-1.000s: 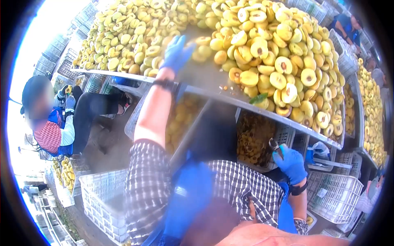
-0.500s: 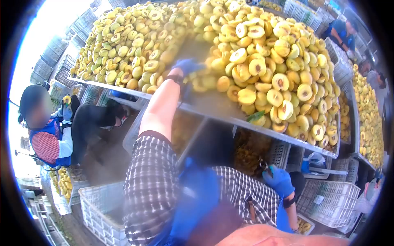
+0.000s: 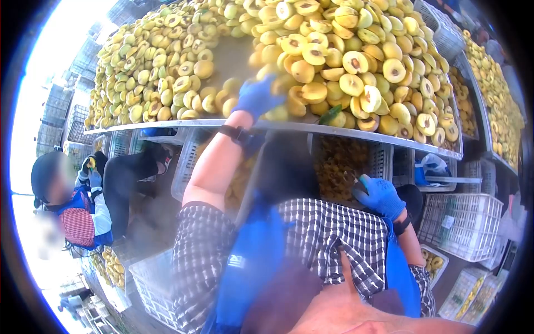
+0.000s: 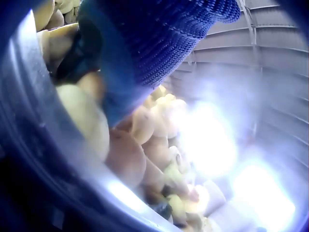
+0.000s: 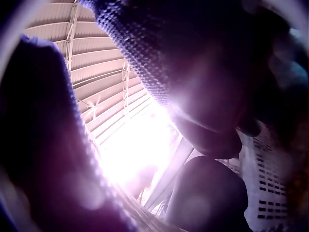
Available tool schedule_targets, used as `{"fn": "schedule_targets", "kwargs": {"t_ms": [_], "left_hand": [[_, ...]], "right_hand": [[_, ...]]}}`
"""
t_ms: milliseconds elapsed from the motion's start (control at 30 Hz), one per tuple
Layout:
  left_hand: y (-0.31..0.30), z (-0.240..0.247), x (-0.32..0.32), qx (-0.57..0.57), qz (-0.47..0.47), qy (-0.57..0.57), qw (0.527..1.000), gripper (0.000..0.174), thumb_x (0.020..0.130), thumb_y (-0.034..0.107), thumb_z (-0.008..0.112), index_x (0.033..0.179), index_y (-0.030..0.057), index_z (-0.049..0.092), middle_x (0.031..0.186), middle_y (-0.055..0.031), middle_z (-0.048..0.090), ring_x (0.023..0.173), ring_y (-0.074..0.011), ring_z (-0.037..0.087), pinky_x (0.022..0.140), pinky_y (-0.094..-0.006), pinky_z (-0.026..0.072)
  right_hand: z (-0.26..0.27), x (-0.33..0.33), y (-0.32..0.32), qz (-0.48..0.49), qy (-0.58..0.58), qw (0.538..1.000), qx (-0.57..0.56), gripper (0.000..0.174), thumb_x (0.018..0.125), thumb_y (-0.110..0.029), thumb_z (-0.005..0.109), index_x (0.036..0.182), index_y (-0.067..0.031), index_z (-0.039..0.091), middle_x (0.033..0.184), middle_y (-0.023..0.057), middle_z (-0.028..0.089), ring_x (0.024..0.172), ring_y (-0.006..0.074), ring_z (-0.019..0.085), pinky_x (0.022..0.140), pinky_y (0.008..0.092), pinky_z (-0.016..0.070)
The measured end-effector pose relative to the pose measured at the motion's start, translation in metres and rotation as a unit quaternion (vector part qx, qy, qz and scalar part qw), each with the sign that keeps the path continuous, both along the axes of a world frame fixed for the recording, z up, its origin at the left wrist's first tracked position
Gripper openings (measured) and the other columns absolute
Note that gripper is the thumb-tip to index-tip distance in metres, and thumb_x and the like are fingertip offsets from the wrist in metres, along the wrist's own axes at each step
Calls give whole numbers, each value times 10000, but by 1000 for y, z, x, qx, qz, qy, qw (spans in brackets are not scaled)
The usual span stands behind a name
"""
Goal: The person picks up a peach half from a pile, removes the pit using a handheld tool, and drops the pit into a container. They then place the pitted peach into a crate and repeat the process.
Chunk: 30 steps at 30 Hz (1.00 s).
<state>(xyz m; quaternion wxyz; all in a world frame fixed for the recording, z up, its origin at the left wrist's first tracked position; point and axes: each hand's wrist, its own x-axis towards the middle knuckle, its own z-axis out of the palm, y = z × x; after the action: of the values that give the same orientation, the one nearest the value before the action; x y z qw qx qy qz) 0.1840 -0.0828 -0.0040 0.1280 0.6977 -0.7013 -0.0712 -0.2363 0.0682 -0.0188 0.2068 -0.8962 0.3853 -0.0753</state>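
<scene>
Halved yellow peaches point(image 3: 356, 64), some with their stones showing, are heaped on the metal-edged table in the head view. My left hand point(image 3: 257, 99), in a blue knitted glove, reaches over the table's near edge. Its blurred fingers are extended among the fruit, beside a bare strip of tabletop. In the left wrist view the gloved fingers point(image 4: 145, 53) point down at peach halves point(image 4: 125, 157) by the metal rim. My right hand point(image 3: 381, 196), also gloved in blue, is low in front of the table and grips a small dark metal tool point(image 3: 354, 179), mostly hidden by the fingers.
Beneath the table, a crate point(image 3: 342, 158) holds dark yellow fruit pieces. White plastic crates point(image 3: 461, 225) stand at right and lower left. A seated person point(image 3: 75, 200) works at left. Another fruit-covered table point(image 3: 489, 83) is at far right. A green leaf point(image 3: 330, 115) lies near the edge.
My left hand has swept across the tabletop toward me and the right, to the near edge, shifting peach halves. The right hand stays low, still gripping the tool. The head view has shifted.
</scene>
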Motion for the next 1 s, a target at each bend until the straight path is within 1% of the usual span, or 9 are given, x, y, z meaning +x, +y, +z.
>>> {"fn": "schedule_targets", "kwargs": {"t_ms": [100,167,233,333,467,567,633,700,1000], "left_hand": [[3,5,-7,-63,-11,59,996,619,794,335,771,1341,189,522,1081,-182,703,1086,-372,644,888,-425,540],[-8,-11,-9,-136,-15,305,942,588,835,229,736,1370,144,507,1167,-126,663,1065,-305,648,914,-384,535],[4,2,-29,-133,-39,576,806,560,891,38,637,1424,64,468,1310,-42,550,1105,-180,600,981,-333,511],[42,50,-79,2,-58,807,587,587,884,-5,609,1445,66,453,1331,-51,546,1197,-188,558,1013,-378,499],[63,51,-135,60,-135,829,539,614,888,-26,568,1474,83,419,1392,-55,514,1272,-221,518,1065,-415,460],[73,41,-164,140,-94,844,510,635,899,23,634,1480,48,380,1365,-128,529,1252,-200,534,1044,-335,459],[85,47,-177,-61,-240,600,761,608,922,69,639,1471,29,380,1356,-130,534,1241,-198,535,1044,-334,449],[91,46,-182,-138,-271,467,830,537,940,95,649,1420,-4,430,1310,-128,556,1196,-202,545,1036,-345,442],[91,45,-203,-215,-281,312,882,381,978,214,621,1281,-8,561,1120,-107,627,1038,-221,604,893,-349,495]], "right_hand": [[-4,-7,1,-11,-5,1000,-11,223,895,-237,654,1013,-60,585,835,182,630,760,380,660,640,454,524],[4,-4,-4,-40,-45,998,0,218,892,-210,662,1023,-55,582,831,180,627,756,381,657,650,453,524],[23,9,-11,-97,-112,986,75,227,897,-193,665,1049,-46,580,857,192,649,769,411,647,658,443,516],[47,27,-26,-115,-184,974,61,298,901,-276,684,1069,-50,586,917,241,665,827,412,660,686,461,516],[60,40,-49,-185,-344,918,71,344,917,-226,693,1195,-41,607,889,175,664,799,255,668,711,375,513],[75,48,-61,-198,-368,906,-71,383,924,-187,689,1270,-44,605,923,135,696,820,188,679,729,351,528],[84,57,-63,-168,-345,908,-170,375,927,-202,680,1260,-43,613,936,173,707,839,270,712,731,373,545],[74,54,-64,-202,-241,930,-188,362,906,-202,684,1234,-58,634,958,202,702,872,374,693,724,401,553],[64,40,-58,-188,-288,931,-124,293,881,-249,708,1061,-54,585,763,188,613,706,395,640,620,449,482]]}}
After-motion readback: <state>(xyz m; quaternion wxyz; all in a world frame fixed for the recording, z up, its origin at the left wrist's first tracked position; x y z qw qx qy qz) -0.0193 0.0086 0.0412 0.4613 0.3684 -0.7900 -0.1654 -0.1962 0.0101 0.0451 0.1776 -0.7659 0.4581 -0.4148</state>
